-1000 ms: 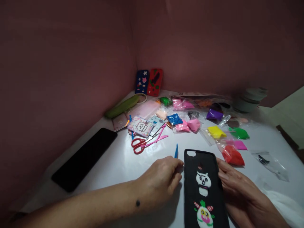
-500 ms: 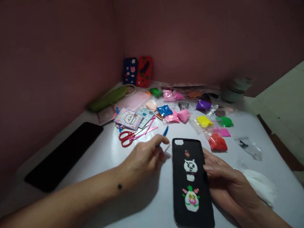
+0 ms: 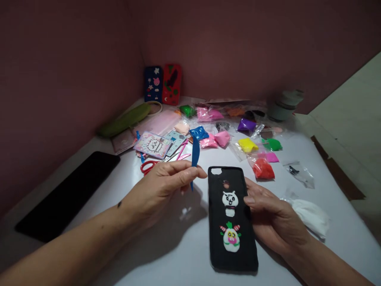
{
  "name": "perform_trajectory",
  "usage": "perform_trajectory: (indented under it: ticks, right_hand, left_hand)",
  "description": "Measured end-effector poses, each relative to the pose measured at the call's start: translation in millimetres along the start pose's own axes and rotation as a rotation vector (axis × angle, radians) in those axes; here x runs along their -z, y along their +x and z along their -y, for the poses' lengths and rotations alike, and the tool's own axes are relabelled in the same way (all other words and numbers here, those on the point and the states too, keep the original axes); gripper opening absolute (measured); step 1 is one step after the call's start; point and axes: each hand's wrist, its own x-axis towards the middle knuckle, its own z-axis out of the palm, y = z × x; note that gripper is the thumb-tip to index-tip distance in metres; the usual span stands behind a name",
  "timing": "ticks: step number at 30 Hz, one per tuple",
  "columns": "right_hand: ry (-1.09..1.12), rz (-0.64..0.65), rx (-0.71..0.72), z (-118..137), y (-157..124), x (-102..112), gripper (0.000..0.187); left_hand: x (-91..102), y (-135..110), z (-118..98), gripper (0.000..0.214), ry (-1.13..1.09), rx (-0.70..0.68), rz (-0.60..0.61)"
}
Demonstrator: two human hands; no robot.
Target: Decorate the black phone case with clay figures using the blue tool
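Observation:
My right hand (image 3: 272, 212) grips a black phone case (image 3: 218, 238) by its right edge, its decorated back facing me. On the case are a white cat-like figure (image 3: 230, 199) with black lines and, below it, a white rounded figure (image 3: 231, 240) with striped horns, green bits and a pink and yellow face. Just left of the case, my left hand (image 3: 166, 186) pinches a blue plastic clay knife (image 3: 195, 153) between thumb and fingers, its blade pointing up. Red-handled scissors (image 3: 148, 167) lie partly hidden behind that hand.
Several clay packets, such as a red one (image 3: 263, 169) and a yellow one (image 3: 247, 144), cover the table's back. A white clay bag (image 3: 311, 218) lies at right, a dark phone (image 3: 70, 194) at left. Blue (image 3: 153, 85) and red cases (image 3: 172, 85) lean against the wall.
My left hand has turned, so the blue clay knife now stands upright in the pinch instead of mostly hidden. The view has shifted slightly; my right hand keeps its hold on the case.

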Motion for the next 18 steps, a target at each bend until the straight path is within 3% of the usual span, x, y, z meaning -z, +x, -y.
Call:
perform_trajectory:
  ticks: [8,18]
  right_hand:
    - [-0.008,0.012,-0.014,0,1,2,0.043]
    - [-0.033,0.021,-0.016,0,3,3,0.045]
  left_hand:
    - [-5.1,-1,-3,0.015,-0.072,0.08,0.046]
    - [-19.1,-14,1,0.017,-0.13,-0.043,0.205]
